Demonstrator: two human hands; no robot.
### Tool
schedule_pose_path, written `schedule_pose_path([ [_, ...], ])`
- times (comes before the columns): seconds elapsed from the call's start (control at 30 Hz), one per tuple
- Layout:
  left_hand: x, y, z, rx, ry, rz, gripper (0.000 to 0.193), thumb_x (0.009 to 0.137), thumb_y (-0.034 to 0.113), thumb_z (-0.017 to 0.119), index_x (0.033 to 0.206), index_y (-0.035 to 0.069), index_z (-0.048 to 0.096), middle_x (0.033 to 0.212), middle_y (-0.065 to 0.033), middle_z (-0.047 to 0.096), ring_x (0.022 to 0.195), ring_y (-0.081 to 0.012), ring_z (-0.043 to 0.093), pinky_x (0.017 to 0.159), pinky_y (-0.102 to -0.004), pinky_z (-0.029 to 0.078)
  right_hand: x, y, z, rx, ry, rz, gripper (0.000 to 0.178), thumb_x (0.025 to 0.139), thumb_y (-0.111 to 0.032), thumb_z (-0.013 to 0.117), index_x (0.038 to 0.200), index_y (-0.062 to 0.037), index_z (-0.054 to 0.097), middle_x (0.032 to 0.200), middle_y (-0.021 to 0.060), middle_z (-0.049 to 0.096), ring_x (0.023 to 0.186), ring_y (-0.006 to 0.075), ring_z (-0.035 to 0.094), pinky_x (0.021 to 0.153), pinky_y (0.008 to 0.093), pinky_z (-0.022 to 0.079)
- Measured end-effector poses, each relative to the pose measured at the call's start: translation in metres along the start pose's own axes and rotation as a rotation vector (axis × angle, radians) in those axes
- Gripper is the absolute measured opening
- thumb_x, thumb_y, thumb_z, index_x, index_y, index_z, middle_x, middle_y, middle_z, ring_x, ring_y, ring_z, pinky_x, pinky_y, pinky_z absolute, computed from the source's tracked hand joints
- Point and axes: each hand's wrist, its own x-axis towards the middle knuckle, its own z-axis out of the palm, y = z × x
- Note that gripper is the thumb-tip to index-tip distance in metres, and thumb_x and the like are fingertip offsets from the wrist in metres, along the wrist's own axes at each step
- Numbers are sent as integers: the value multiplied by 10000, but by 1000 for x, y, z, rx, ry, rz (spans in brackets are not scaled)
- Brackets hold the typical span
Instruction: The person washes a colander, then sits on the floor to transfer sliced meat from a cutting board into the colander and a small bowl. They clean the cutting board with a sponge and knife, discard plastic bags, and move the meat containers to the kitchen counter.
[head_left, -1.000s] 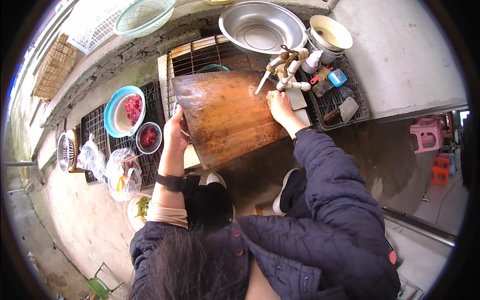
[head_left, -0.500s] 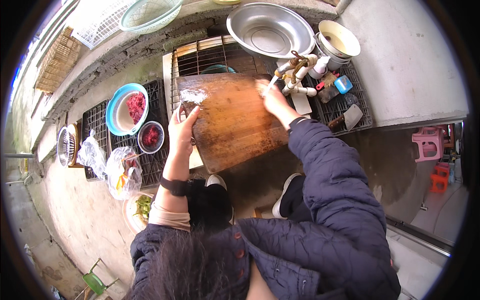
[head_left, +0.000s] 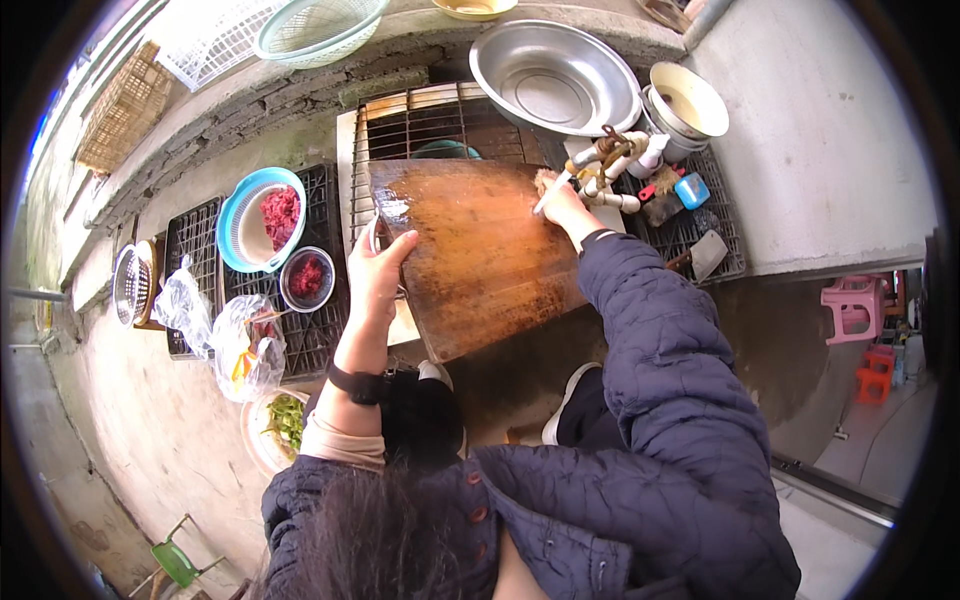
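Note:
A wet, worn wooden cutting board lies tilted across a metal rack in front of me. My left hand grips its left edge by a metal loop handle, the thumb resting on top. At the far right edge, my right hand is closed on a tan, fibrous scrubber, partly hidden by the fingers and the tap. The white tap spout points down at the board beside this hand. A shiny wet patch shows at the board's far left corner.
Left stand a blue basket of red meat, a small meat bowl and plastic bags. A steel basin sits behind the board. Right of the tap are stacked bowls and a cleaver.
My right hand, blurred before, now shows the scrubber at the board's far right edge. My left hand keeps its hold. The whole view has shifted slightly.

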Motion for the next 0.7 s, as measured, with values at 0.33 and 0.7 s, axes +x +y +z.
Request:
schedule_pose_path([
  [0.33,6,-13,-3,195,138,125,326,1001,241,535,1175,-23,613,1020,-51,669,919,-95,578,844,-262,453,-110,-85,217,-962,-455,-845,367,934,-27,487,1296,-66,531,1296,154,495,1205,301,521,1058,371,438],
  [0.7,9,-19,-8,99,99,122,315,1014,185,485,1203,-45,588,1045,-78,664,949,-113,569,875,-263,442,-70,-75,179,-501,-227,-457,264,936,-23,454,1142,-47,618,1289,109,554,1184,221,535,1072,347,402],
])
